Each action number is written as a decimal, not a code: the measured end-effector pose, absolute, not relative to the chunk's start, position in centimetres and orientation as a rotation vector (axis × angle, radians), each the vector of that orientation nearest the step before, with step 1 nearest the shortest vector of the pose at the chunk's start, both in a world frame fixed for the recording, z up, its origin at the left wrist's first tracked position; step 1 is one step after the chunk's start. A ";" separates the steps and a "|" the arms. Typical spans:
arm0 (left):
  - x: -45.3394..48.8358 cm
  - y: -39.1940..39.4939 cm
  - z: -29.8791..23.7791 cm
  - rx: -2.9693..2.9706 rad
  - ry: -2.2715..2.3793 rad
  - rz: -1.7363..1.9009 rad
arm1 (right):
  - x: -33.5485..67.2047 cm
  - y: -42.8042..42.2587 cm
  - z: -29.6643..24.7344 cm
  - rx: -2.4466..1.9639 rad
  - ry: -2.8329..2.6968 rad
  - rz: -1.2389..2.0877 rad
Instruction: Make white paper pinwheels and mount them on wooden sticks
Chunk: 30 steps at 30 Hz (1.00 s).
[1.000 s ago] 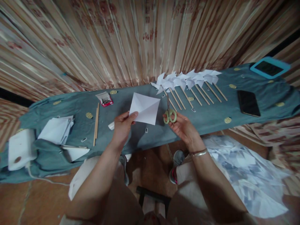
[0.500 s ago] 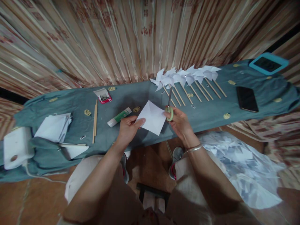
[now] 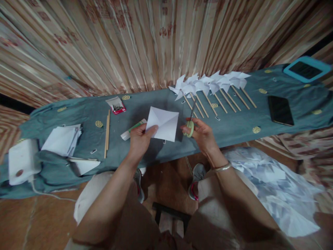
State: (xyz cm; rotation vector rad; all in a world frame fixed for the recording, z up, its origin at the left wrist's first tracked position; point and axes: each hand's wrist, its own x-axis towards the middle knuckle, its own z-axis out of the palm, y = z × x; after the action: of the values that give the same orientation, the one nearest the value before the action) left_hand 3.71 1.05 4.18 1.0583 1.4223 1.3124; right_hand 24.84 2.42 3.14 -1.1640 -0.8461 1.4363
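Observation:
My left hand (image 3: pixel 140 139) pinches the left edge of a square white sheet of paper (image 3: pixel 164 124), which has diagonal creases and hangs above the cloth. To its right, my right hand (image 3: pixel 201 134) is closed around the green handles of a pair of scissors (image 3: pixel 190 127). The blades point away from me and are apart from the paper. A glue stick (image 3: pixel 126 134) with a green label lies partly hidden behind my left hand and the sheet. Several white paper pinwheels (image 3: pixel 214 85) on wooden sticks lie in a row beyond the scissors.
On the green cloth (image 3: pixel 234 128) lie a red box of small metal pieces (image 3: pixel 117 106), wooden sticks (image 3: pixel 107 135), stacked paper (image 3: pixel 61 140), a white device with a cord (image 3: pixel 23 161), a black phone (image 3: pixel 281 110) and a blue-framed device (image 3: pixel 307 68). A plastic bag of paper (image 3: pixel 273 187) rests below right.
My right hand has let go of the paper's right corner and moved slightly right with the scissors. The sheet has turned in my left hand and shifted left.

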 end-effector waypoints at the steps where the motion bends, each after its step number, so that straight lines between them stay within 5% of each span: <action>1: 3.3 1.3 4.3 1.057 1.439 1.376 | 25.0 2.1 3.1 -1.188 -0.880 1.463; 14: 0.6 1.9 4.4 1.161 1.555 1.570 | 25.5 -2.3 2.6 -0.843 -1.267 1.994; 30: 1.0 1.3 4.8 1.143 1.572 1.503 | 24.7 -2.2 2.7 -0.880 -1.247 2.005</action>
State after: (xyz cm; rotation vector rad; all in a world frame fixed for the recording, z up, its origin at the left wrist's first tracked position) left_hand 0.96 1.33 4.76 1.1426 1.5723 1.5027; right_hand 24.71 -2.19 2.69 -0.8798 -1.2473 2.0054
